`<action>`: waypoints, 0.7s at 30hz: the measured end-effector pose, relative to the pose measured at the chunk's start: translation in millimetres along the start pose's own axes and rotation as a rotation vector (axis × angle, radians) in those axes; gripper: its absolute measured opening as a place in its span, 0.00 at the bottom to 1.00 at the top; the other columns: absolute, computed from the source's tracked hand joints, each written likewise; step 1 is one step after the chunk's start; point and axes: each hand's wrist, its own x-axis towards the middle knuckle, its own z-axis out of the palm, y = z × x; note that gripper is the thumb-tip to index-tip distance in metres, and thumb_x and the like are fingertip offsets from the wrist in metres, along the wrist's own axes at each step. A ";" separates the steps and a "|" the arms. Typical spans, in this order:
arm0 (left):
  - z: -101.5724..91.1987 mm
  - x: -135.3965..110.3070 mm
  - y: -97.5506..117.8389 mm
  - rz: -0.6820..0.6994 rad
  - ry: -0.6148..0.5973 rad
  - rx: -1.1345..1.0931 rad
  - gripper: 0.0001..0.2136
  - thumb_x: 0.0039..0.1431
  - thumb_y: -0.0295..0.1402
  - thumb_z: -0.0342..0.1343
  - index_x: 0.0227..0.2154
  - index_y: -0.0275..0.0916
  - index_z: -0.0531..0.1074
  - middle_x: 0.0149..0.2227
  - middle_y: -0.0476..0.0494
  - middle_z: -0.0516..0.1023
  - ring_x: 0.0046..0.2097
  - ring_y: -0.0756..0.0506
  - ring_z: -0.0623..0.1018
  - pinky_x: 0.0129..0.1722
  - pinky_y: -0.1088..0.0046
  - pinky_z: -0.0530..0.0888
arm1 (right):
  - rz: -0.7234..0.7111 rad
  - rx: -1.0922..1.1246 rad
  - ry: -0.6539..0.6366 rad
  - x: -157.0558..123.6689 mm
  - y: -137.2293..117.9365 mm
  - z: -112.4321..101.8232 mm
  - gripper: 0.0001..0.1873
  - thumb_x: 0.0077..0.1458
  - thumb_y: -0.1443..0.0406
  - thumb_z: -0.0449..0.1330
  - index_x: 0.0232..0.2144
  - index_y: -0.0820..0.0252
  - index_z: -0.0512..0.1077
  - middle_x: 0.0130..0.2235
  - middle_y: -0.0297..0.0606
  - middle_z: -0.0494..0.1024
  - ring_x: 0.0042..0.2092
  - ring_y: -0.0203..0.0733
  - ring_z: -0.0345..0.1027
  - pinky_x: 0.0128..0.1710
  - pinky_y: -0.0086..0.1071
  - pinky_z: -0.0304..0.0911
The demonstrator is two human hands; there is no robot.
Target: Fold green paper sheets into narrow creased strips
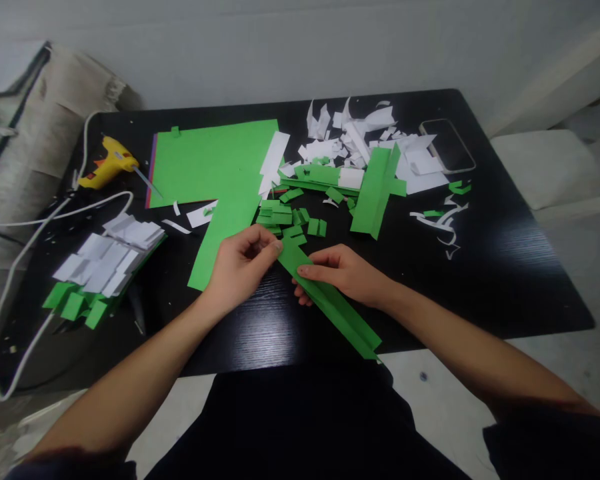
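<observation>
A long folded strip of green paper (337, 310) slants over the table's front edge, held in both hands. My left hand (245, 260) pinches its far end between thumb and fingers. My right hand (343, 273) grips it a little nearer to me, thumb on top and fingertips underneath. Just beyond the hands lie several small folded green paper pieces (275, 213). A flat green paper piece (225, 240) rests beside my left hand, partly hidden by it. Another folded green strip (375, 193) lies past my right hand.
A yellow glue gun (109, 162) with a white cord (10, 300) lies at the left. Near it sits a stack of folded white and green papers (105, 257). Green sheets (205, 163), white scraps (350, 137) and a phone (447, 145) occupy the back of the black table (505, 280).
</observation>
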 end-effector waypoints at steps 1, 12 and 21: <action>-0.7 0.5 -0.2 -0.013 0.007 -0.010 0.09 0.61 0.32 0.60 0.26 0.39 0.72 0.19 0.53 0.69 0.21 0.52 0.66 0.22 0.75 0.62 | 0.001 -0.003 -0.001 -0.3 -0.4 0.1 0.18 0.54 0.54 0.73 0.32 0.65 0.81 0.31 0.41 0.84 0.31 0.40 0.80 0.35 0.34 0.77; 2.4 -0.6 1.7 -0.114 -0.157 -0.079 0.17 0.64 0.40 0.61 0.22 0.39 0.68 0.18 0.52 0.69 0.20 0.52 0.69 0.20 0.76 0.66 | -0.038 -0.048 0.009 0.2 -0.7 1.6 0.17 0.55 0.54 0.72 0.30 0.64 0.80 0.30 0.39 0.83 0.29 0.38 0.78 0.32 0.32 0.75; -3.9 1.8 -0.3 -0.126 -0.072 -0.118 0.17 0.63 0.38 0.61 0.21 0.39 0.68 0.18 0.52 0.69 0.20 0.53 0.67 0.20 0.77 0.64 | -0.009 -0.022 -0.004 -1.0 -3.4 2.9 0.20 0.54 0.52 0.72 0.30 0.65 0.80 0.29 0.38 0.82 0.28 0.38 0.78 0.31 0.31 0.75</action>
